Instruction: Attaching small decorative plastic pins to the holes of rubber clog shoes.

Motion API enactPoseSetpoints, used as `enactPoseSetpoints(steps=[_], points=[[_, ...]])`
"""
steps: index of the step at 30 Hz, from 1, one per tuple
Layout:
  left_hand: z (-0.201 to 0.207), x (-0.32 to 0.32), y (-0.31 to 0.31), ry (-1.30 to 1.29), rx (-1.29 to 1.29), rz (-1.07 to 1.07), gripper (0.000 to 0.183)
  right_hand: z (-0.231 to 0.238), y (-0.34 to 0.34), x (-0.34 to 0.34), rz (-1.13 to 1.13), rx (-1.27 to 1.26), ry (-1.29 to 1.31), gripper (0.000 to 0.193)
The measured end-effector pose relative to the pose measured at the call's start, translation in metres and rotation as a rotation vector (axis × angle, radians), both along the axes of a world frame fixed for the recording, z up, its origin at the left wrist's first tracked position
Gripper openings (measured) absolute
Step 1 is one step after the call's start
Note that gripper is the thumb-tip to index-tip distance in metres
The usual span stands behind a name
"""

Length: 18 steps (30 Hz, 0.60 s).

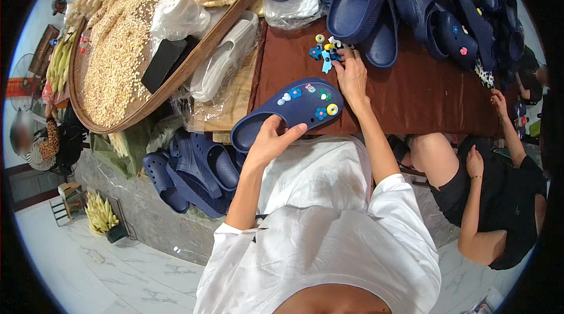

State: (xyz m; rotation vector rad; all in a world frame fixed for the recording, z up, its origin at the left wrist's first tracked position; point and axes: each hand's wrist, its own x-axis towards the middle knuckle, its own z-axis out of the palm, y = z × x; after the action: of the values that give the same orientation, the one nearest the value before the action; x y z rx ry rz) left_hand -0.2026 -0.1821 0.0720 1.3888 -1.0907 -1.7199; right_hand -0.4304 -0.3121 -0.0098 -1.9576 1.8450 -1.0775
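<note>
My left hand (272,142) grips a navy blue clog (301,115) by its heel opening, fingers inside and thumb on the upper. Decorative charms sit in the clog's toe part: blue flowers, a yellow ring, a pink bow with a swirl, green pieces and pale hearts. Beyond the clog's toe, my right hand (351,78) reaches over a small pile of loose shoe charms (326,62) on the brown cloth (291,58). Its fingertips touch the near side of the pile, with thumb and forefinger apart. The charms under the fingertips are partly hidden.
Navy clogs (382,26) are heaped at the back right; more clogs (200,176) lie below the table at left. A wide basket of corn kernels (114,67) and a wrapped white clog (223,58) stand left. A person in black (505,208) sits at right, hand near other charms.
</note>
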Motion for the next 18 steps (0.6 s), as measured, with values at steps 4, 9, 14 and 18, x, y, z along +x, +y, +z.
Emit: enactPoseSetpoints(steps=[4,9,14,18], points=[[0.001,-0.01,-0.006,0.008,-0.047,0.046,0.042,-0.006,-0.003,-0.002,-0.006,-0.11,0.059,0.024],[-0.002,-0.006,-0.007,0.034,0.038,0.025,0.042,-0.006,0.007,-0.005,0.038,-0.049,-0.014,0.026],[-0.003,-0.004,0.004,0.053,0.192,0.077,0.041,0.007,0.015,0.003,0.033,0.05,-0.05,0.026],[-0.002,-0.013,0.003,0.233,0.203,0.17,0.042,0.006,0.0,0.003,0.058,-0.129,-0.023,0.022]])
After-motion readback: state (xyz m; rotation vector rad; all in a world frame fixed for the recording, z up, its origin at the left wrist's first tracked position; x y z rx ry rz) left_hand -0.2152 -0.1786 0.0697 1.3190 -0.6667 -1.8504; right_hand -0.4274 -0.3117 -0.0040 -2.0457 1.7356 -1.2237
